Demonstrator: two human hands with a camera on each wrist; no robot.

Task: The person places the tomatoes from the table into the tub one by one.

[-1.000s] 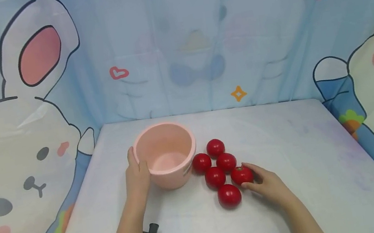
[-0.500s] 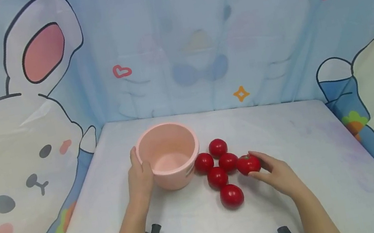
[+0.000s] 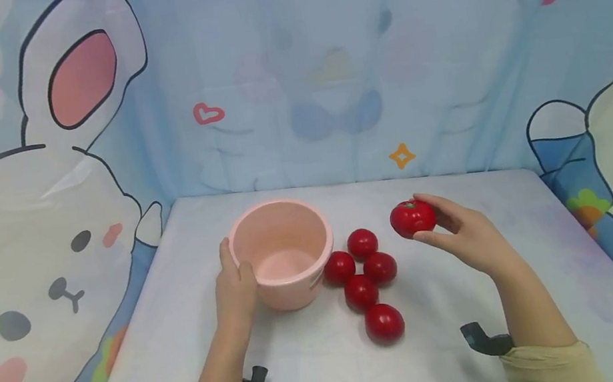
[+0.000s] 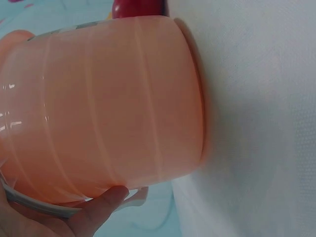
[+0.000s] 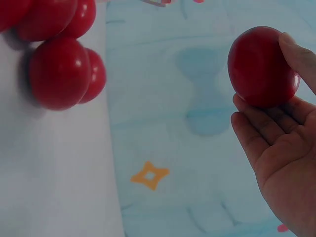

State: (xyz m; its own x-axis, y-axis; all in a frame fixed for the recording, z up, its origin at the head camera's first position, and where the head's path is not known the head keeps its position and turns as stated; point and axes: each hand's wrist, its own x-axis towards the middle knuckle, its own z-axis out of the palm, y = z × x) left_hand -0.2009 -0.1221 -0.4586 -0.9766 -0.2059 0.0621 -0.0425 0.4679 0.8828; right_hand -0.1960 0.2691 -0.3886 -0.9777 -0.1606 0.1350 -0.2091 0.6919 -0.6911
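Observation:
A pink plastic bucket stands upright on the table. My left hand grips its left side near the rim; in the left wrist view, the thumb and fingers lie at a pale handle strip along the bucket's wall. Up off the table, to the right of the bucket, my right hand pinches a red tomato between thumb and fingers. In the right wrist view, that tomato sits at the fingertips, with the palm turned toward the camera.
Several more red tomatoes lie in a loose cluster on the white table, just right of the bucket. A blue cartoon curtain hangs behind the table. Dark wrist mounts show near both sleeves.
My right hand has lifted a tomato from the cluster's right side and carried it up and slightly right. My left hand has stayed on the bucket. The head view has shifted a little.

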